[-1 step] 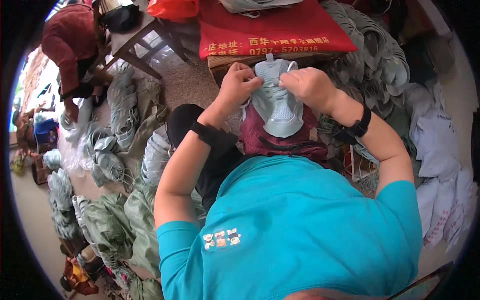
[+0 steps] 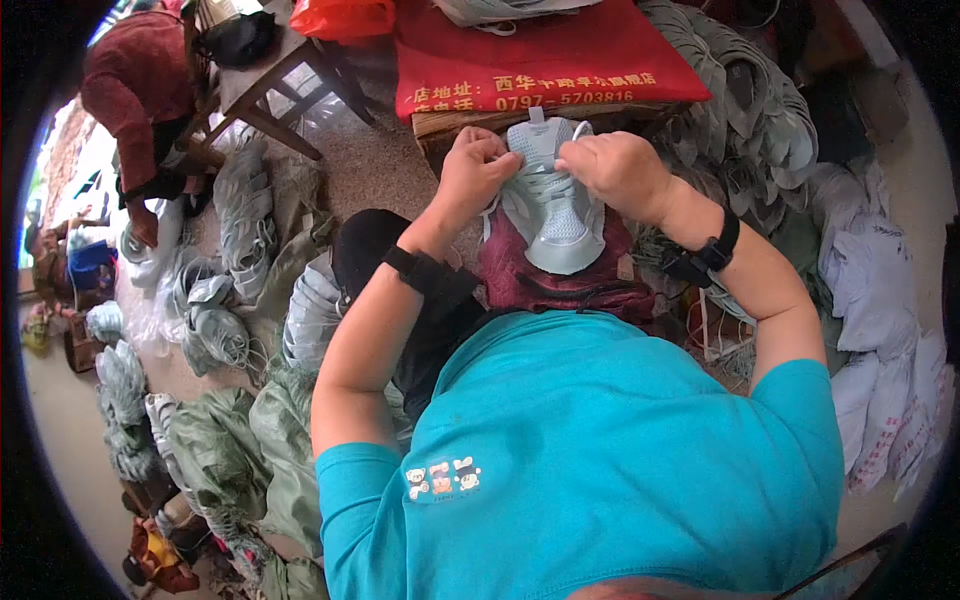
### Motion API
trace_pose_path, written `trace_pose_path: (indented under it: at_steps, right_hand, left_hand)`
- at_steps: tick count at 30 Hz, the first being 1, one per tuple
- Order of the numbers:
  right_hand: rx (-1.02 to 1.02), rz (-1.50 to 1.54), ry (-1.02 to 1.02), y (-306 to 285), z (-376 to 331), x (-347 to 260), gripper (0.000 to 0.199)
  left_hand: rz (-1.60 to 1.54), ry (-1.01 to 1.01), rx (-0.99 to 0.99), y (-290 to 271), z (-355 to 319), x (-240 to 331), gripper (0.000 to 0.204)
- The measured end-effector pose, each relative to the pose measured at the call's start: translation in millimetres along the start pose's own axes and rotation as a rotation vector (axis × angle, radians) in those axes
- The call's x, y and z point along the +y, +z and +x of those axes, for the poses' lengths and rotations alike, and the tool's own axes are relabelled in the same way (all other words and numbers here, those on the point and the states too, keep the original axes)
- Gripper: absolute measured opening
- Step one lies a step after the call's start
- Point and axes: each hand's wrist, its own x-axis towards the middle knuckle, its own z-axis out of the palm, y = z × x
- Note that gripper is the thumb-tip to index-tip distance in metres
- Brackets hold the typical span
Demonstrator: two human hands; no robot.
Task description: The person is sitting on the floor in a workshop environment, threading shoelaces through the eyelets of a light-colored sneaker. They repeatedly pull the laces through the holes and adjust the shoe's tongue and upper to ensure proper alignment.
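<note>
Head | pale shoe upper (image 2: 562, 220) between left hand (image 2: 476, 172) and right hand (image 2: 622, 176) | both pinched on its laced opening

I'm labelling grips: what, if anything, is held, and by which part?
A pale shoe upper, by its lacing edges: left hand at the left, right hand at the right; pinch points unclear.

The hands (image 2: 475, 172) partly hide the pale shoe upper (image 2: 562, 228).

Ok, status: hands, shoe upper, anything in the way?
Left fingers curled at left edge of upper; right fingers closed near lace, exact grip hidden. Upper over maroon cloth, toe nearest shirt. Only fingers overlap it.
</note>
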Motion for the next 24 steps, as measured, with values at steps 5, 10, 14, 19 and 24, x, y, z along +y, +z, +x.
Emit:
trace_pose_path:
  at_steps: [5,10,14,19,24]
  right_hand:
    - [-0.106,1.218,1.006,0.9,-13.5,-3.5,0.024]
    - [-0.09,0.999,0.903,22.0,-50.2,18.9,0.02]
    - [0.191,0.101,0.484,-2.5,-35.7,29.2,0.019]
    - [-0.228,0.405,0.077,-23.6,0.6,41.6,0.031]
    - [-0.48,0.384,0.036,-24.1,21.4,60.5,0.025]
  left_hand:
    - [-0.411,-0.123,0.241,22.6,-12.7,3.3,0.023]
    - [-0.492,-0.02,0.277,-0.7,-24.8,52.3,0.023]
    - [-0.796,0.115,0.154,-25.2,-22.7,84.3,0.022]
    - [-0.89,0.007,0.127,-10.5,-13.7,72.5,0.025]
    - [-0.765,-0.04,0.24,-6.7,-16.0,57.9,0.028]
